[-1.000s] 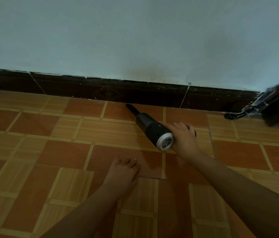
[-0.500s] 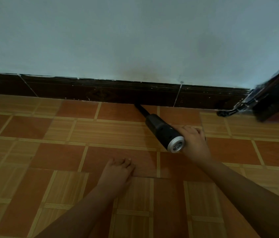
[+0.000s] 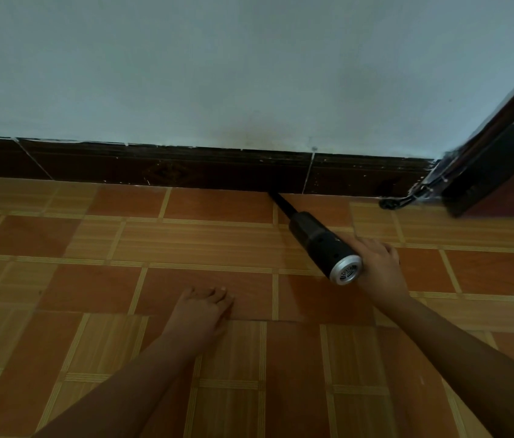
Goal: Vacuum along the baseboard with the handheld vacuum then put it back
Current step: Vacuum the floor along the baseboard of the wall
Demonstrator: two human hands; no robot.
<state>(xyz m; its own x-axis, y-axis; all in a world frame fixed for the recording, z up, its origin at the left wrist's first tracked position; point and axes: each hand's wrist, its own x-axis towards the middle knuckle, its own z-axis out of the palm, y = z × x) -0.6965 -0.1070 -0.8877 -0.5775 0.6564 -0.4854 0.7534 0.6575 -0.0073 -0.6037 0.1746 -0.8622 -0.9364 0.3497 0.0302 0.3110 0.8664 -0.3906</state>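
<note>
My right hand (image 3: 379,270) is wrapped around the handle of the handheld vacuum (image 3: 322,245), fingers curled over the top and closed tight on it; the handle itself is hidden under my palm, so I can only guess it drops down from the rear of the body. The vacuum's black barrel lies low over the tiled floor (image 3: 91,279), angled away from me toward the baseboard (image 3: 186,170), with its silver vented end cap (image 3: 345,270) just beside my knuckles and facing back at me. Its thin black nozzle (image 3: 281,202) reaches the foot of the baseboard, the tip at or touching the seam where the dark strip meets the floor, a little short of the baseboard's pale joint line. My left hand (image 3: 200,311) holds nothing: it is pressed flat on the floor, fingers spread lightly and pointing toward the baseboard, well back from it and apart from the vacuum. At the baseboard's far right end stands a dark door edge (image 3: 496,159), with a small black fitting (image 3: 394,202) low beside it.
</note>
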